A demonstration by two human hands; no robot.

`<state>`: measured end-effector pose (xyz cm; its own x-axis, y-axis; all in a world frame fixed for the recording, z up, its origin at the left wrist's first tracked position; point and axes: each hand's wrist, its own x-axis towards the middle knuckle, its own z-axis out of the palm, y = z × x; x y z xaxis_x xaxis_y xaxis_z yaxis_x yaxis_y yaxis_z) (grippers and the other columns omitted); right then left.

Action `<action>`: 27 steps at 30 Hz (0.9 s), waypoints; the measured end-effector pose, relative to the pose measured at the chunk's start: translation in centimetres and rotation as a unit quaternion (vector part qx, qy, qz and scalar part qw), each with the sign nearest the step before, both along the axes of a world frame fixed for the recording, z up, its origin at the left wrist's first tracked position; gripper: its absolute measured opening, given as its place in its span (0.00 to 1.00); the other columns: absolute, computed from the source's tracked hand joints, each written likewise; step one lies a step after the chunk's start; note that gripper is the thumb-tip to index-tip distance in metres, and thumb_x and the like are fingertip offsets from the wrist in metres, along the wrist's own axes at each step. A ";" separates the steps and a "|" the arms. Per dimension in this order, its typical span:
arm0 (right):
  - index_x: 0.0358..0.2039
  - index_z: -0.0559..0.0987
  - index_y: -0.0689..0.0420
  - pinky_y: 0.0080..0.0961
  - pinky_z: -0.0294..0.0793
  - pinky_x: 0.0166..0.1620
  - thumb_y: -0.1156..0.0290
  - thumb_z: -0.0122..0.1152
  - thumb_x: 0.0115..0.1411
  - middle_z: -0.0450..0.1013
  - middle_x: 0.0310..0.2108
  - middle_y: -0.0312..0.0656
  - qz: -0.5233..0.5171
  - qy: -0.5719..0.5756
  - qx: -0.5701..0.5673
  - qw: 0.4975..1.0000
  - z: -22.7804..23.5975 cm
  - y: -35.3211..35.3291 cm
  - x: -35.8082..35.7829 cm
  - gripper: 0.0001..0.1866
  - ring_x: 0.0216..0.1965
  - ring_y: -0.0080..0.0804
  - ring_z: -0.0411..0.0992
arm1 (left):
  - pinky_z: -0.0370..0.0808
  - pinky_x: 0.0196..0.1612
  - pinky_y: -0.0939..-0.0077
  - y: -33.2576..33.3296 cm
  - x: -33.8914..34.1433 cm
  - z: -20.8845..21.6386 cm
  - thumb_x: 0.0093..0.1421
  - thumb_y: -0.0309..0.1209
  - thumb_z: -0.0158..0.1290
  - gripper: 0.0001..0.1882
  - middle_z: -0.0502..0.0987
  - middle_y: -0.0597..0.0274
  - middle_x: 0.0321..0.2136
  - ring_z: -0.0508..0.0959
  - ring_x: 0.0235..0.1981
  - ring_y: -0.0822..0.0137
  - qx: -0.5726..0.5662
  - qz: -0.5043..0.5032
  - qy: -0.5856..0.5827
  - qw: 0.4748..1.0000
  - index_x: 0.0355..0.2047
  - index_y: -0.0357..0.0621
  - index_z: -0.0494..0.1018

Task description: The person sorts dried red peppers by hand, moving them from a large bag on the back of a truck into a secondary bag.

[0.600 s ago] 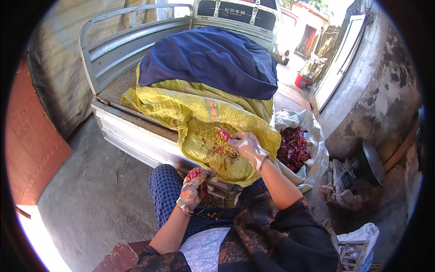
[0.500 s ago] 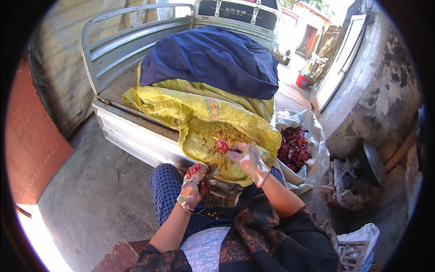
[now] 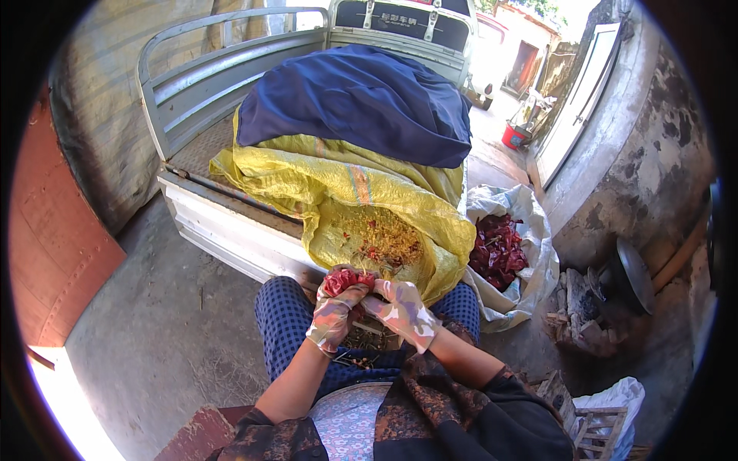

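Observation:
My left hand (image 3: 332, 315), in a patterned glove, is closed around a clump of dried red peppers (image 3: 344, 282) above my lap. Right beside it, touching the clump, is my gloved right hand (image 3: 401, 309), its fingers pinched together against one of the peppers; the fingertips are partly hidden. Just beyond both hands, a yellow woven sack (image 3: 288, 177) hangs over the edge of a truck bed. Loose yellowish seeds (image 3: 392, 240) and small red bits lie in its fold.
A dark blue cloth (image 3: 354, 104) covers the sack's far part on the truck bed (image 3: 231, 223). To the right stands a white sack (image 3: 540, 230) of dark red peppers (image 3: 500, 250). A round dark pan (image 3: 634, 278) leans near the wall. Bits of stem lie on my lap.
My right hand has come back from over the yellow sack, where it held a red pepper piece, to meet my left hand. The left hand keeps its clump.

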<state>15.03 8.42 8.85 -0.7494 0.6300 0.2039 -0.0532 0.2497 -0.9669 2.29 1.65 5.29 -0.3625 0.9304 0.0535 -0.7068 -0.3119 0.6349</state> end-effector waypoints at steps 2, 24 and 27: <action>0.36 0.79 0.63 0.21 0.71 0.38 0.75 0.59 0.55 0.76 0.31 0.40 -0.059 -0.094 0.146 0.983 2.9 0.1 0.5 0.08 0.34 0.25 0.72 | 0.71 0.27 0.83 -0.6 -0.2 0.4 0.52 0.18 0.55 0.13 0.77 0.64 0.34 0.77 0.33 0.73 -0.014 0.020 0.007 1.000 0.38 0.42 0.70; 0.36 0.77 0.65 0.17 0.69 0.34 0.84 0.56 0.55 0.71 0.35 0.40 0.012 0.167 -0.024 0.986 1.9 0.1 -1.3 0.08 0.31 0.23 0.69 | 0.68 0.28 0.81 -0.8 0.2 0.7 0.49 0.18 0.52 0.12 0.73 0.65 0.27 0.72 0.25 0.73 0.007 0.041 -0.008 0.999 0.35 0.42 0.69; 0.38 0.76 0.65 0.20 0.71 0.40 0.86 0.56 0.52 0.71 0.36 0.42 0.073 0.082 0.171 0.979 3.8 0.7 -0.5 0.12 0.37 0.27 0.70 | 0.68 0.26 0.81 -0.9 0.0 0.3 0.49 0.15 0.49 0.12 0.71 0.65 0.25 0.71 0.23 0.72 0.041 0.013 -0.067 0.997 0.33 0.43 0.68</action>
